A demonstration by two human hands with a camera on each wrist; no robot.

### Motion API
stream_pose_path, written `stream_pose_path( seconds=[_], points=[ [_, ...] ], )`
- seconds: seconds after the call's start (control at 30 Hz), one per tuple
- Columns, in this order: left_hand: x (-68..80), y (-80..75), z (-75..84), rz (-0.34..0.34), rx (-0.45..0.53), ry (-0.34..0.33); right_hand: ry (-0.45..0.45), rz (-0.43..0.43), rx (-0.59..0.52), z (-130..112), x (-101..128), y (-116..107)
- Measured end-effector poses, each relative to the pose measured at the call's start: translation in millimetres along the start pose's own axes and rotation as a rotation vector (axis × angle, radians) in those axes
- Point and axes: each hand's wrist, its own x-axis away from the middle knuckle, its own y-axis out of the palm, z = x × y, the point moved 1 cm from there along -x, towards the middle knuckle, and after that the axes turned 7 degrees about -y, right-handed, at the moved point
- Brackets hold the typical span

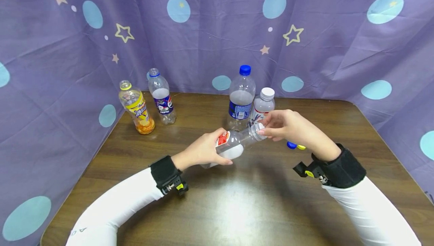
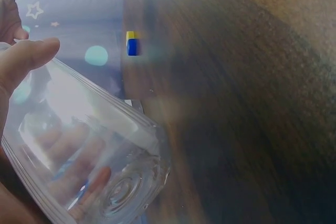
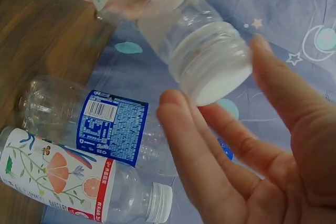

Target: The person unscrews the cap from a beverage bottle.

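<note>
My left hand grips the body of a clear plastic bottle with a red and white label. The bottle is tilted, its neck toward the upper right, above the table. Through its clear wall the fingers show in the left wrist view, with the thumb across the near side. At the bottle's mouth my right hand pinches the white cap between thumb and fingertips. The cap is on the neck.
Behind stand a blue-capped bottle and a white-capped bottle. At the back left are an uncapped Pepsi bottle and a yellow-labelled bottle. A blue cap and a yellow cap lie right on the wooden table.
</note>
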Motion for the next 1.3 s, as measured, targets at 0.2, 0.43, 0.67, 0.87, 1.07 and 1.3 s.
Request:
stream_pose_path(
  seconds=[0.2, 0.43, 0.67, 0.87, 1.07, 1.3],
  points=[
    [-0.6, -0.2, -1.9, 0.0, 0.004, -0.012, -0.128, 0.039, 0.017, -1.0, 2.0, -1.9],
    [-0.1, -0.3, -1.2, -0.003, 0.007, -0.017, -0.115, 0.09, 0.02, -1.3, 1.3, 1.9],
    [-0.8, -1.8, 1.5, 0.001, 0.004, -0.007, -0.095, 0.117, 0.051, -2.3, -0.8, 1.0],
    [-0.2, -2.3, 2.5, -0.005, -0.004, -0.011, 0.028, 0.033, -0.033, -3.5, -0.8, -0.9],
    [0.5, -1.6, 0.5, -0.007, -0.003, -0.011, -0.013, -0.011, -0.098, -2.8, 0.0, -1.3],
    [1.1, -0.9, -0.4, -0.005, 0.009, -0.014, -0.105, -0.005, -0.01, -5.8, 2.3, -1.8]
  ],
)
